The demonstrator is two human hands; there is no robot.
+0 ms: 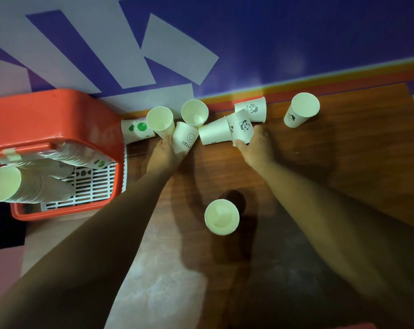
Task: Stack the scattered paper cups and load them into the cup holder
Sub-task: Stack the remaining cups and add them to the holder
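Several white paper cups lie scattered along the far edge of a wooden table (331, 167). My left hand (164, 154) grips an upside-down cup printed "HELLO" (185, 136), next to an upright cup (160, 121). My right hand (257, 144) holds a panda-print cup (241, 125) that leans against a cup lying on its side (214, 134). One upright cup (221, 217) stands alone near me, another (302, 109) at the far right. A red basket (47, 119) at the left holds long stacks of cups (23, 186).
A green-print cup (136, 131) lies on its side by the basket. An upright cup (194, 113) and a sideways cup (251, 110) rest against the blue and grey wall (248, 39). The table's right part and near middle show bare wood.
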